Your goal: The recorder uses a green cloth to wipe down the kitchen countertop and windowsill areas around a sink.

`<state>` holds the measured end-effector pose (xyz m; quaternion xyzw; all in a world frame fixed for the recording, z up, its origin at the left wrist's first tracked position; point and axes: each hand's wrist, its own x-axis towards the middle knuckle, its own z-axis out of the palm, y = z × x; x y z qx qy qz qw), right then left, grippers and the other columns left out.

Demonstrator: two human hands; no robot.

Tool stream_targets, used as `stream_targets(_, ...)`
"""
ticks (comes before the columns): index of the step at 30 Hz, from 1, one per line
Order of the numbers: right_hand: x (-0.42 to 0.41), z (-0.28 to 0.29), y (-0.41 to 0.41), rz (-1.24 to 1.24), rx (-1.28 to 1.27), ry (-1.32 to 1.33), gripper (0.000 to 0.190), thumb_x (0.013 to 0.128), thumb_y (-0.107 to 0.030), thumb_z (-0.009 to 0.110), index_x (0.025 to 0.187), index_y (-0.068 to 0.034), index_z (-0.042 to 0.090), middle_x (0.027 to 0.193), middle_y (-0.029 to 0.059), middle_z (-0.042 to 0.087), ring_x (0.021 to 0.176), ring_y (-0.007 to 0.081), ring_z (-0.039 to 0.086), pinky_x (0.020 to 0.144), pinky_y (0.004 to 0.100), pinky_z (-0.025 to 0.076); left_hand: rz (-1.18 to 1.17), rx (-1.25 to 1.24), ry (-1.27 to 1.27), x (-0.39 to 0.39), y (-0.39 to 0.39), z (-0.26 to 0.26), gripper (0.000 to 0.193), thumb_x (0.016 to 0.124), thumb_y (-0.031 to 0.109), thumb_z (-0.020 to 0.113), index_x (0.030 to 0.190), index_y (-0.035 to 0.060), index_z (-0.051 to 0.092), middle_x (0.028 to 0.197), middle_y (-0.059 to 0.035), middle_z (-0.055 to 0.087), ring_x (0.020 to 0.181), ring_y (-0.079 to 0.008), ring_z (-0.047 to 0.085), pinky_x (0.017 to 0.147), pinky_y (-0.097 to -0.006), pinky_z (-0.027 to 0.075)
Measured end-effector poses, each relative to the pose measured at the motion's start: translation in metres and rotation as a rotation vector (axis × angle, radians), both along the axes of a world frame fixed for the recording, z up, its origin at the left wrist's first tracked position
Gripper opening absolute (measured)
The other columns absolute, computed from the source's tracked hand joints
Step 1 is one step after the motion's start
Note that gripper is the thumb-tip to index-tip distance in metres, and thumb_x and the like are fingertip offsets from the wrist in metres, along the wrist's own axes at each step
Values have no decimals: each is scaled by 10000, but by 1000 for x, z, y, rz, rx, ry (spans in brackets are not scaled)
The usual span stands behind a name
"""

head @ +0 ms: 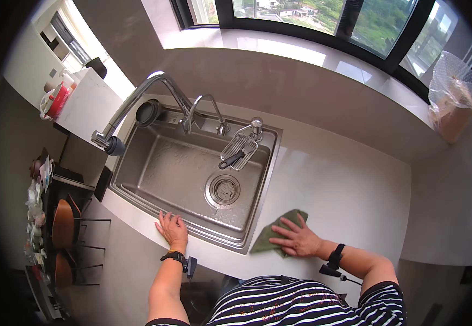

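Note:
My right hand (pixel 297 238) holds a folded green cloth (pixel 266 238) against the pale countertop (pixel 338 195), just right of the sink. Its fingers are spread over the cloth, whose near-left corner lies close to the sink's edge. My left hand (pixel 173 231) rests on the front edge of the stainless steel sink (pixel 179 165), fingers apart, with nothing in it. Water drops dot the sink's bottom, and small dark bits lie in the drain strainer (pixel 225 190). A wire rack (pixel 249 157) hangs over the basin and carries a black-handled utensil (pixel 232 159).
A tall pull-down faucet (pixel 138 100) arches over the sink's left side. Behind the basin stand a thin curved tap (pixel 206 98) and a soap dispenser (pixel 256 125). Dark round bowls (pixel 148 113) sit at the back-left corner. A bubble-wrapped item (pixel 456 102) stands at the right by the window.

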<state>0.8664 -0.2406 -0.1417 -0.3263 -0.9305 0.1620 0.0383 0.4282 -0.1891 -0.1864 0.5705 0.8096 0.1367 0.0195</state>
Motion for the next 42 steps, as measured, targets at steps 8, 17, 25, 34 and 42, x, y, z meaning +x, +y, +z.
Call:
stream_targets(8,41,-24,246,-1054,101,-110,572,917,-376,458,1462,-272,320,1567,89,147,1411,440,121,1002,761,187,-11,15,-24,8,4,-1,150,801,158,593,866,112,720,1205,-65,589,1353,-285,347,1144,-529,88)
stream_targets(17,157,-35,190,-1162,106,-180,574,931,-469,430,1468,-308,307,1580,42,132,1442,351,107,1052,711,182,-6,-5,10,-3,-4,-3,135,812,157,588,844,108,710,1194,-53,584,1347,-274,355,1142,-532,98)
stream_targets(25,321,-54,-55,-2239,-223,-413,587,972,-509,295,1509,-332,140,1585,78,66,1424,416,92,1002,759,186,0,-2,42,-4,-3,1,149,809,162,589,862,110,717,1186,-64,590,1334,-280,367,1132,-544,112)
stream_targets(34,13,-13,-26,-982,84,-121,564,925,-357,500,1458,-266,342,1571,81,156,1433,383,95,1025,741,152,-7,9,25,3,5,-5,188,800,192,584,908,128,724,1163,-25,616,1328,-272,364,1123,-559,111)
stream_targets(42,-7,7,-119,-619,-4,-137,551,888,-383,571,1411,-291,423,1550,46,235,1433,324,170,1113,612,167,-14,51,14,-5,1,-11,215,837,244,590,959,120,717,1147,-29,622,1338,-277,347,1126,-570,98)
